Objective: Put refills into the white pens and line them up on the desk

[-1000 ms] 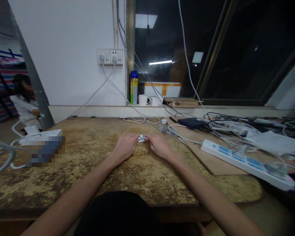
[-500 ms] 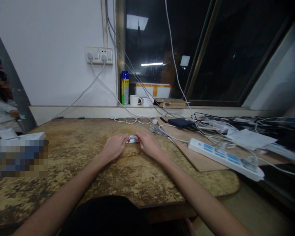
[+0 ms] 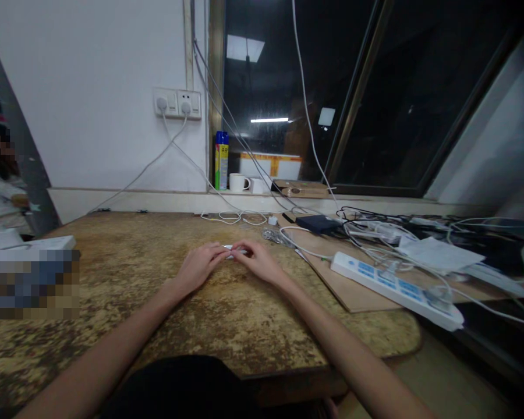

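Over the middle of the worn wooden table (image 3: 144,279), my two hands meet at the fingertips. Between them lies a small white object (image 3: 229,248), mostly covered by fingers; its kind is too small to make out. My left hand (image 3: 201,265) closes on its near left side, thumb and fingers together. From the right, my right hand (image 3: 257,262) pinches at the same object with bent fingers. Just beyond my right hand sits a small clear, crinkled heap (image 3: 272,234), with a small white block (image 3: 273,220) behind it.
A white power strip (image 3: 397,291) rests on a brown board (image 3: 332,279) at the right, among tangled cables and papers (image 3: 441,254). A dark box (image 3: 318,224) lies behind. On the sill stand a spray can (image 3: 221,163) and white mug (image 3: 238,183). A person (image 3: 2,186) is at far left.
My hands have drawn closer together, and their fingers now cover more of the white object. The whole view has shifted slightly.
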A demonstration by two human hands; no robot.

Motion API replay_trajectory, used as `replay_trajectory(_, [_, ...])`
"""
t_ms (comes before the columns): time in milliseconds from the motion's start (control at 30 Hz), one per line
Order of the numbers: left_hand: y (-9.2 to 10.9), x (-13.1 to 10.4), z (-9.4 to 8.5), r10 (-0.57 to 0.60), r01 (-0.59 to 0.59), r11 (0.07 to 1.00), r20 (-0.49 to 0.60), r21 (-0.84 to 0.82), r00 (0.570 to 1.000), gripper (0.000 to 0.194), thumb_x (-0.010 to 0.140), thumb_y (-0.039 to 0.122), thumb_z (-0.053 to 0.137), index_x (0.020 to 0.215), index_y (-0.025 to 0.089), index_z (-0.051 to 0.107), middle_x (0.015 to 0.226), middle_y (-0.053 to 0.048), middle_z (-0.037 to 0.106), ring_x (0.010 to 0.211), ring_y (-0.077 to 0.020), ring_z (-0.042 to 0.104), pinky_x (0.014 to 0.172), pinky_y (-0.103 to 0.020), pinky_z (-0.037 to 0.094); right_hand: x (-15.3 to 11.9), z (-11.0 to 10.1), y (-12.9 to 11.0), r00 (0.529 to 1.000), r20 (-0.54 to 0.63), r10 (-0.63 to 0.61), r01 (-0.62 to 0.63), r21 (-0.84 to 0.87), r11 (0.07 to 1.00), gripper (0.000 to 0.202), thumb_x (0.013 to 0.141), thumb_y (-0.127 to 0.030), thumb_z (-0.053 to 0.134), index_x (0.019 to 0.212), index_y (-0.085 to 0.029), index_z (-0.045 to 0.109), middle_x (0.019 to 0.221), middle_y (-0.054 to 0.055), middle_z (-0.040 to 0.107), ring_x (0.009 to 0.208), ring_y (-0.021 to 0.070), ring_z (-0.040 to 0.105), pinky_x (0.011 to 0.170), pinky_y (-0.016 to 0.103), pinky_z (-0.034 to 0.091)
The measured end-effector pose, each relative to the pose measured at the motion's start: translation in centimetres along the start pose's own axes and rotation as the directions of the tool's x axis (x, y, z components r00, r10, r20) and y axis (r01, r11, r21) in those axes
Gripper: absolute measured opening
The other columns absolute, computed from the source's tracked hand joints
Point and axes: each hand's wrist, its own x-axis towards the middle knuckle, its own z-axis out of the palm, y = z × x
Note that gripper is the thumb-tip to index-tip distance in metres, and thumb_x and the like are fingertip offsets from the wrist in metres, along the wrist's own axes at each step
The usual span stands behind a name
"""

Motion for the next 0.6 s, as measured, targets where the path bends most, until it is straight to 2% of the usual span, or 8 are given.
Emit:
replay_trajectory(100, [0.0,0.0,0.2,-0.026,0.026,0.998,0.001,-0.052,1.0,0.037,0.104,0.044,0.044,0.114,0.026,0.074,0.114,-0.005,0.075,0.106,-0.0243,0.067,0.093,-0.034,0.048,0.1,0.3,0.1,1.0,-0.009,0.024,-0.024,0.013,1.0,0.023,0.096,-0.036,0.057,0.096,-0.018,0.071,0.084,0.003,0.074,0.079,0.0176,0.067,0.078,0.03,0.049])
replay_trajectory(200, [0.2,-0.1,0.2,-0.076,0.074,0.992,-0.009,-0.104,0.997,0.035,0.103,0.046,0.047,0.114,0.027,0.074,0.111,-0.004,0.077,0.101,-0.0244,0.069,0.088,-0.033,0.048,0.2,0.5,0.2,1.0,-0.008,0.007,-0.006,0.1,0.995,0.014,0.09,-0.029,0.065,0.097,-0.018,0.07,0.093,0.004,0.074,0.086,0.0183,0.069,0.082,0.03,0.052])
replay_trajectory(300, [0.5,-0.2,0.0,-0.108,0.101,0.982,-0.034,-0.158,0.994,0.033,0.102,0.048,0.049,0.11,0.027,0.073,0.097,-0.002,0.077,0.089,-0.0223,0.069,0.081,-0.03,0.046,0.2,0.7,0.0,1.0,-0.005,0.009,-0.009,0.159,0.987,0.019,0.086,-0.03,0.069,0.1,-0.018,0.069,0.098,0.005,0.074,0.088,0.0182,0.069,0.082,0.03,0.053])
replay_trajectory(400, [0.9,-0.3,-0.1,-0.12,0.111,0.979,-0.045,-0.172,0.992,0.036,0.103,0.048,0.046,0.094,0.024,0.071,0.08,0.002,0.072,0.077,-0.0196,0.067,0.074,-0.028,0.043,0.1,0.6,-0.2,0.999,-0.004,0.041,-0.04,0.129,0.991,0.022,0.091,-0.036,0.064,0.1,-0.018,0.07,0.094,0.005,0.074,0.085,0.018,0.069,0.081,0.03,0.053])
replay_trajectory(467, [1.0,-0.2,-0.2,-0.115,0.107,0.981,-0.045,-0.16,0.992,0.039,0.103,0.048,0.044,0.085,0.023,0.068,0.076,0.002,0.069,0.075,-0.0188,0.065,0.072,-0.027,0.042,0.1,0.5,-0.4,0.999,-0.003,0.051,-0.05,0.1,0.994,0.022,0.093,-0.035,0.061,0.099,-0.017,0.072,0.092,0.005,0.075,0.084,0.0181,0.069,0.081,0.031,0.053])
replay_trajectory(600, [1.0,-0.2,-0.1,-0.117,0.108,0.983,-0.05,-0.15,0.992,0.037,0.103,0.047,0.044,0.087,0.023,0.068,0.078,0.002,0.069,0.075,-0.0186,0.063,0.07,-0.026,0.04,0.2,0.4,-0.5,1.0,-0.01,0.017,-0.016,0.11,0.994,0.014,0.087,-0.024,0.066,0.098,-0.017,0.071,0.096,0.006,0.075,0.088,0.0183,0.069,0.083,0.031,0.054])
